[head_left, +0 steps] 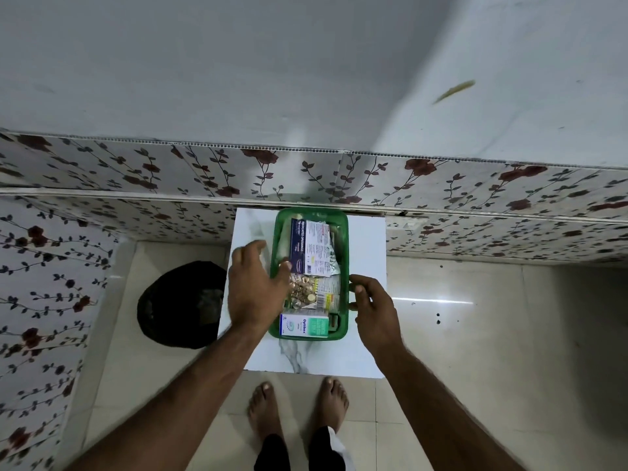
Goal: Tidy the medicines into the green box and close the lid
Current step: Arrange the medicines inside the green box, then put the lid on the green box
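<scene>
1. The translucent green plastic box [344, 253] is seen lidless on the white marble-patterned tabletop [365, 294], pushed up near the floral-papered wall [441, 185].
2. The box is packed with medicines: a white and blue carton of medicated dressings [309, 248] lies at the far end, a copper-coloured blister strip [304, 292] sits in the middle, and a white and green Optibex carton [304, 326] is laid at the near end.
3. The left hand [255, 290] is spread wide over the box's left rim, fingers splayed and released; its fingertips are laid on the near edge of the dressings carton and nothing is gripped.
4. The right hand [372, 304] is set against the box's right side, with its fingers curled loosely around the green side handle [350, 294]; how firmly it is clasped cannot be told.
5. A dark round bin [180, 304] is seen on the tiled floor to the left, and two bare feet [299, 406] are planted just before the table.
</scene>
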